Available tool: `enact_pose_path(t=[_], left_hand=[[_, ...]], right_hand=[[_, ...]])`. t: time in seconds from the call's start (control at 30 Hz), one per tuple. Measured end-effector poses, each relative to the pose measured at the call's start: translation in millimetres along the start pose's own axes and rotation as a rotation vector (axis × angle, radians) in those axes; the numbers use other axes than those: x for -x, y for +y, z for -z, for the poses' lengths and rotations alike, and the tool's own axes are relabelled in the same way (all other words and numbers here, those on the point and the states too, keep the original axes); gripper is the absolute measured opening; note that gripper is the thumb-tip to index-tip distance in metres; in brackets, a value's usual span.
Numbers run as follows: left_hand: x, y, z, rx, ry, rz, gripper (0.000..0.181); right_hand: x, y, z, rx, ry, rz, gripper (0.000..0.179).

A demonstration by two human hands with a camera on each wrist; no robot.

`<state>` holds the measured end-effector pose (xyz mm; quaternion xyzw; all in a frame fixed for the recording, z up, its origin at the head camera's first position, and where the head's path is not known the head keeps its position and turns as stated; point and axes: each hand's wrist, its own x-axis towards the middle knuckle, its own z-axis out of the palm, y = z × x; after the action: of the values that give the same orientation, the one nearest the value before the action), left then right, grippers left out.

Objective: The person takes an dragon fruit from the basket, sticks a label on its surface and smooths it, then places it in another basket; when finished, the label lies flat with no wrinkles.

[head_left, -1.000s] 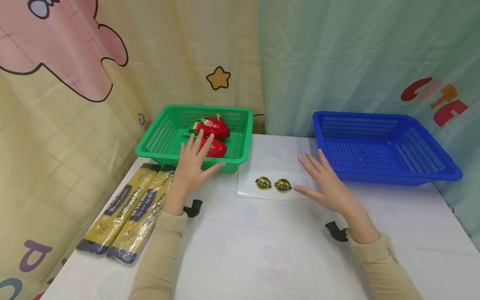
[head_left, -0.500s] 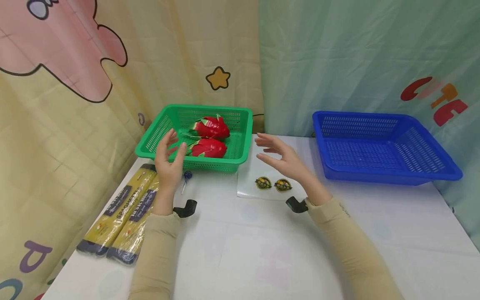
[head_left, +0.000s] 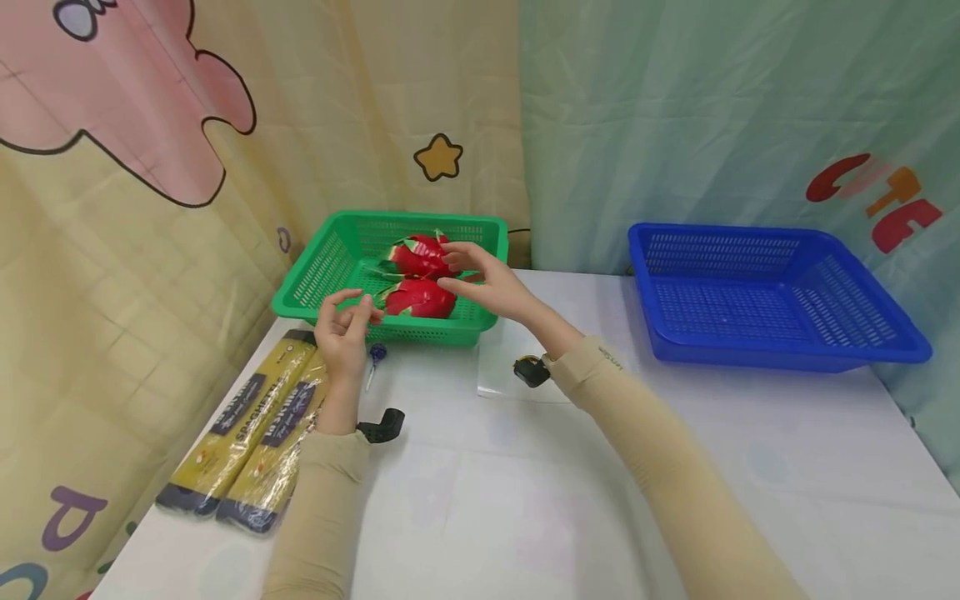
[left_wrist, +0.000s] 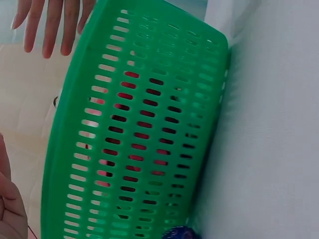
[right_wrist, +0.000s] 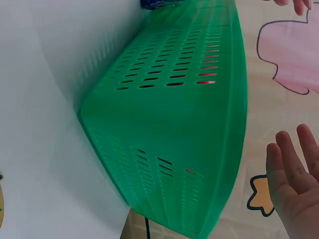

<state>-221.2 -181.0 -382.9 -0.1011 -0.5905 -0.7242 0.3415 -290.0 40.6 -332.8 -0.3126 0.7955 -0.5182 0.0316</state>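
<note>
Left of centre on my head feed, two red dragon fruits (head_left: 422, 298) lie in the green basket (head_left: 420, 335), the right hand (head_left: 491, 287) hovering above, fingers loosely extended, the left hand (head_left: 347, 335) near the rim, fingers relaxed, both holding nothing.

"SPAGHETTI" (head_left: 258, 407) runs along the left-hand long, yellow, dark-blue-ended plastic packet (head_left: 213, 467) on the white-covered desk (head_left: 480, 500), its label panel (head_left: 238, 404) too small to read surely. A red "C" (head_left: 831, 178), orange "T" (head_left: 897, 190) and red "E" (head_left: 903, 225) mark the pale green fabric curtain (head_left: 675, 108), a faded pink letter (head_left: 864, 178) between the first two.
</note>
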Motion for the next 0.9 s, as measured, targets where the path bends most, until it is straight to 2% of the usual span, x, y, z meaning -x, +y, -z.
enact_pose_path(t=[0.13, 0.33, 0.47, 0.7, 0.9], left_hand=[[6.1, -5.3, -1.8, -0.031, -0.005, 0.037, 0.021], [17.4, 0.2, -11.6, -0.119, 0.017, 0.069, 0.023], [20.8, -3.0, -13.2, -0.147, 0.032, 0.086, 0.021], [21.7, -12.8, -9.2, -0.087, 0.113, 0.117, 0.016], [22.3, -16.5, -9.9, -0.074, 0.153, 0.152, 0.027]], right_hand=[[-12.8, 4.0, -8.4, -0.003, 0.002, -0.041, 0.059], [-24.5, 12.6, -19.0, 0.011, -0.005, -0.077, 0.058], [-29.0, 16.8, -25.6, 0.024, -0.026, -0.090, 0.059], [-34.1, 22.5, -33.2, 0.071, -0.018, -0.159, 0.053], [-38.1, 23.9, -34.6, 0.082, -0.034, -0.192, 0.057]])
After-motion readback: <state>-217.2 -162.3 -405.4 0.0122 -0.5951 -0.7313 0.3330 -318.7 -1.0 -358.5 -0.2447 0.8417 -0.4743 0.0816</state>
